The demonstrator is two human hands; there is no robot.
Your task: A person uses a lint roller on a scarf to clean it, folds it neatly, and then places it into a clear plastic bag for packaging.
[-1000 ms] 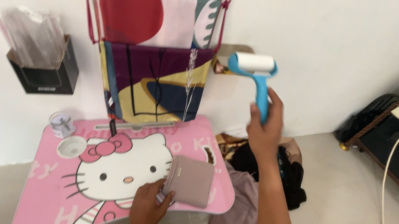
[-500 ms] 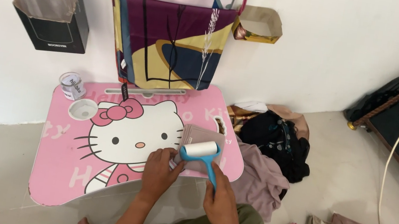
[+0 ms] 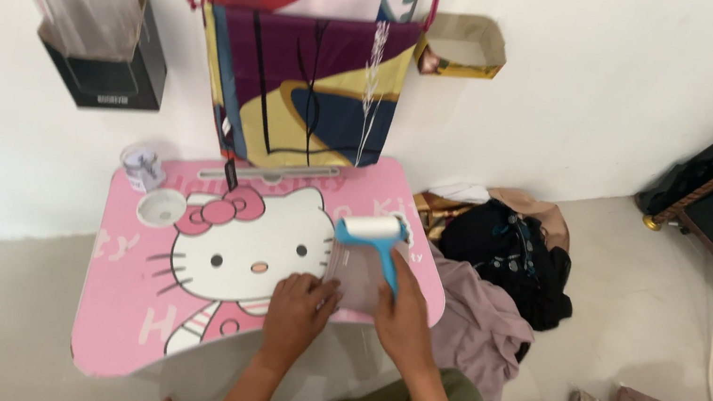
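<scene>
Lint roller (image 3: pixel 373 237), blue-handled with a white drum, is gripped in the closed right hand (image 3: pixel 400 317) and set on a folded beige cloth (image 3: pixel 355 279) at the right side of a pink cartoon-cat lap table (image 3: pixel 127 326). The cloth is pinned flat by the left hand (image 3: pixel 297 307), fingers spread; even, straight strokes away from that hand are judged best to stop bunching.

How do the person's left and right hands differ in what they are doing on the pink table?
The left hand lies flat, fingers pressing the edge of the folded beige cloth; the right hand is closed round the blue handle of the lint roller. The left hand holds no tool; the right does. Both are over the pink lap table.
</scene>
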